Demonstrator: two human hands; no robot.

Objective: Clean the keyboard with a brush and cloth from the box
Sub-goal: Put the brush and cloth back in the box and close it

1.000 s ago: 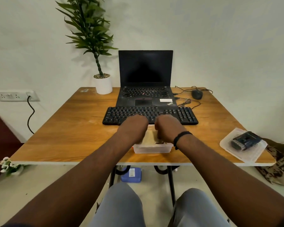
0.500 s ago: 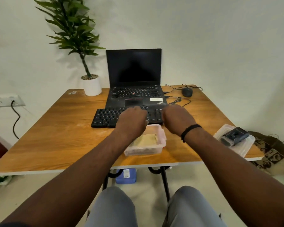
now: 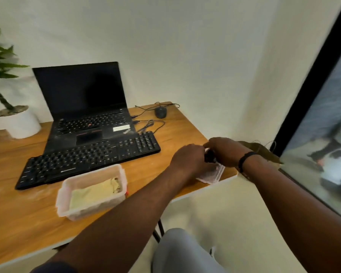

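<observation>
Both hands, left (image 3: 187, 160) and right (image 3: 223, 151), meet over a dark, blurred brush (image 3: 209, 156) on the clear lid (image 3: 213, 174) at the table (image 3: 28, 217) corner; their grasp cannot be told. Black keyboard (image 3: 87, 156) lies behind the open box (image 3: 91, 192) holding a yellow cloth (image 3: 96, 192).

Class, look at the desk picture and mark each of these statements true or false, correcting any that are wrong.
1. A cloth lies in the open box. True.
2. Both hands rest on the keyboard. False: the left hand and right hand are at the lid near the table's right edge, around a dark object.
3. The laptop screen is dark. True.
4. The mouse sits in front of the box. False: it is at the table's far right corner, behind the keyboard.
5. The keyboard lies between laptop and box. True.
</observation>
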